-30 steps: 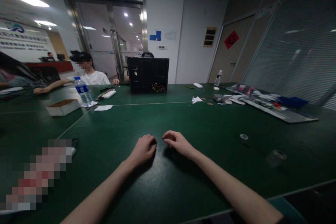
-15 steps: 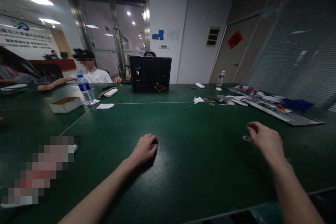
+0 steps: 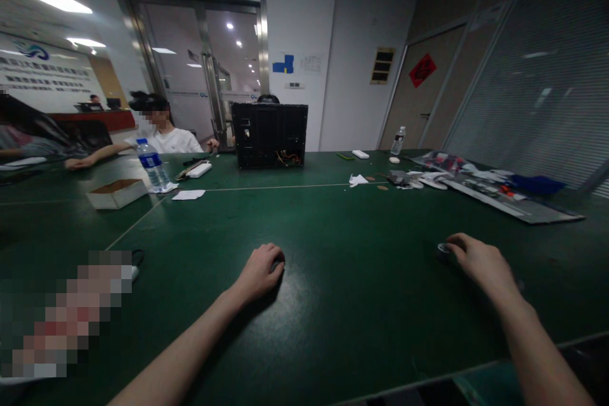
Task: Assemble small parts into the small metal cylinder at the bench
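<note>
My left hand (image 3: 261,270) rests on the green table (image 3: 361,279) just left of centre, with its fingers curled under; what they cover is hidden. My right hand (image 3: 481,264) is stretched out to the right. Its fingers are curled down over a small round dark object with a silvery top (image 3: 443,248), which peeks out at the fingertips. Both bare forearms come in from the bottom edge.
A black open-backed case (image 3: 269,136) stands at the far middle. At the left are a water bottle (image 3: 152,165) and a cardboard box (image 3: 117,193). Papers and parts (image 3: 480,185) lie at the right. A person in white (image 3: 164,136) sits across the table.
My right hand left its place beside the left hand, swung out to the right and came down on the small round object. The left hand stayed put.
</note>
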`<state>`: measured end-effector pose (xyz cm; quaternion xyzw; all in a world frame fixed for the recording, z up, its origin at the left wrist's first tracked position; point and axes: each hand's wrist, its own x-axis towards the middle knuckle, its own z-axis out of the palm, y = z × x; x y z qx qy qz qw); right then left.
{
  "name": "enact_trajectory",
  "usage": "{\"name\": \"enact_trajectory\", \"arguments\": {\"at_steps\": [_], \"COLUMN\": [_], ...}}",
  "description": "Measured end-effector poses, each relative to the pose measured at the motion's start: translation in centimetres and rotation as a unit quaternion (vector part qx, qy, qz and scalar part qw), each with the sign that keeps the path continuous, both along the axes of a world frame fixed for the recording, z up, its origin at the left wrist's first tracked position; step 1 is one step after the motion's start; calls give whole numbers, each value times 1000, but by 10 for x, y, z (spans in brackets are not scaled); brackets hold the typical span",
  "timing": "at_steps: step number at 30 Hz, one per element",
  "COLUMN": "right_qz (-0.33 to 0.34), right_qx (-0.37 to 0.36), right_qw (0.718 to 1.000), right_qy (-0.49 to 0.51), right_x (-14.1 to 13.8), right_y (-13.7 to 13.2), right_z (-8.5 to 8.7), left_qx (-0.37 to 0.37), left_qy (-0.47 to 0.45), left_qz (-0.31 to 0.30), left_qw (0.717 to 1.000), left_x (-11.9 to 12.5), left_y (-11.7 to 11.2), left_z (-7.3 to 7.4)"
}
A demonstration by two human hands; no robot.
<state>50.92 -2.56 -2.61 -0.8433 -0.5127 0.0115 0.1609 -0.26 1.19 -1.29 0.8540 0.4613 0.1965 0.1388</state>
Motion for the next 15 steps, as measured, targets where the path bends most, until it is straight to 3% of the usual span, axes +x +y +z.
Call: {"name": "enact_trajectory", "arguments": {"at_steps": [15], "right_qz": [-3], "right_qx": [-3], "right_qw": [1000], "right_qy": [-27], "right_x": [-12], "right_y": [-4], "right_z": [11], "left_qx": [-3], "left_qy": [-2], "left_qz": [1], "left_qw": [1000], "left_x": [-1], "left_y": [0], "left_z": [2]}}
